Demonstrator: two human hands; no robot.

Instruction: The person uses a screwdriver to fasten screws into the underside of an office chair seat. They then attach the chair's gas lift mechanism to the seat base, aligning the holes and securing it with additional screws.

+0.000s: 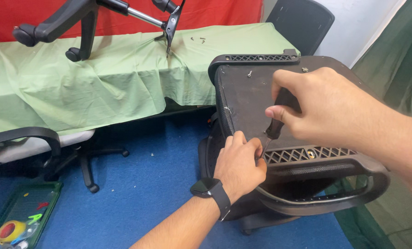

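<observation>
We see a table under a green cloth [100, 83] carrying a black chair base [77, 23]. In front, an upturned black chair seat [247, 101] lies over the blue floor [146, 184]. Our right hand [326, 106] wraps closed around a dark-handled screwdriver [279, 117], tip down at the seat's armrest bracket [307, 154]. Our left hand [240, 163], wearing a wristwatch [210, 190], pinches narrowly at that tip.

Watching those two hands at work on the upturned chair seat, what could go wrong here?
The screwdriver in the right hand points at the left hand's fingers pinching beside its tip; a slip could jab them. Loose screws on the green cloth might roll off and get lost.
</observation>
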